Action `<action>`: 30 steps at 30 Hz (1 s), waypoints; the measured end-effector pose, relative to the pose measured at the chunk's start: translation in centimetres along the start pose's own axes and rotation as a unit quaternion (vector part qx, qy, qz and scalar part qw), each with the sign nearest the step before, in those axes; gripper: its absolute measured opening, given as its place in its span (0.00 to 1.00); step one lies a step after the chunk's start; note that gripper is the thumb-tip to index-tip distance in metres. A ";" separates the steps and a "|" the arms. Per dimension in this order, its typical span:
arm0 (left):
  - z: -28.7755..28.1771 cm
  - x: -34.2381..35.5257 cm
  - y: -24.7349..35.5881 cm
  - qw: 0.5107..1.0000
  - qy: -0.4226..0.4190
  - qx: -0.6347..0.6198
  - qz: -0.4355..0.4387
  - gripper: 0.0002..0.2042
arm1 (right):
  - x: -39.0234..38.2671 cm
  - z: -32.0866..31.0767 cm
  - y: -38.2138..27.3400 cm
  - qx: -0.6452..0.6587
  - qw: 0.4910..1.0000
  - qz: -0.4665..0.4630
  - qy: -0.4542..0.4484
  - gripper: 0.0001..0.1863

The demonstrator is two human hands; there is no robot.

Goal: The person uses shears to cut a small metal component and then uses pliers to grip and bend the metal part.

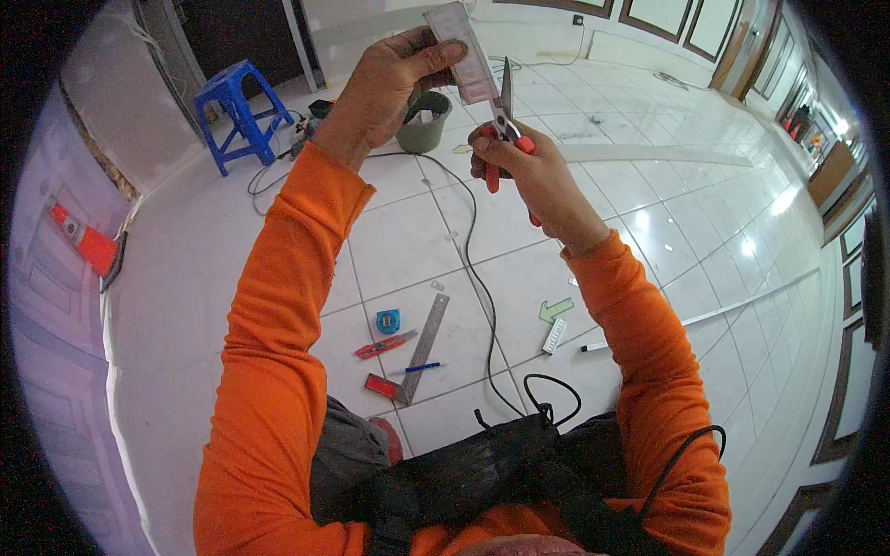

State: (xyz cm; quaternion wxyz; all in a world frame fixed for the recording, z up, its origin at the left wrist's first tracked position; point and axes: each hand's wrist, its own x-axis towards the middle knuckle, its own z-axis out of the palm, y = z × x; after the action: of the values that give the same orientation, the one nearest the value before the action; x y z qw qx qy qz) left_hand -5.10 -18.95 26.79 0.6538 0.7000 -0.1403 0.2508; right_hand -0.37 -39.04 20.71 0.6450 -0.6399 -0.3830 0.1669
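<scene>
Tiled floor point(399, 241); pale strip point(476, 72) between left fingers point(434, 61)

Wrinkled orange sleeves point(267, 380), dark grey trousers point(350, 437), black strapped pack point(464, 471) with looping black cables point(580, 400)

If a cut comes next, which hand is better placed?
Likely the right hand: it holds the red-handled scissors by the lower end of the pale piece, which the left hand grips.

Two hands point(394, 79), one pair of snips point(502, 120), one stool point(228, 83), one bucket point(422, 138), one pen point(423, 367)
</scene>
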 end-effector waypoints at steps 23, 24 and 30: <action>0.6 -0.1 0.4 0.998 -0.002 0.054 0.017 0.20 | -0.5 0.1 0.2 0.016 0.997 0.072 -0.017 0.13; 0.6 -0.1 0.5 0.997 -0.004 0.069 0.026 0.20 | -0.5 0.2 0.1 0.018 0.997 0.079 -0.014 0.13; 0.7 -0.2 1.1 0.994 0.004 0.108 0.029 0.21 | -0.3 0.4 0.2 0.060 0.998 0.036 -0.009 0.14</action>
State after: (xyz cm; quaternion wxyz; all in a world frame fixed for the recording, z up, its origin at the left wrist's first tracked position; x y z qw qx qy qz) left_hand -5.73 -19.79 27.57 0.5672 0.7614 -0.1297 0.2858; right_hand -0.80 -38.93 20.35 0.6725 -0.6118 -0.3549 0.2180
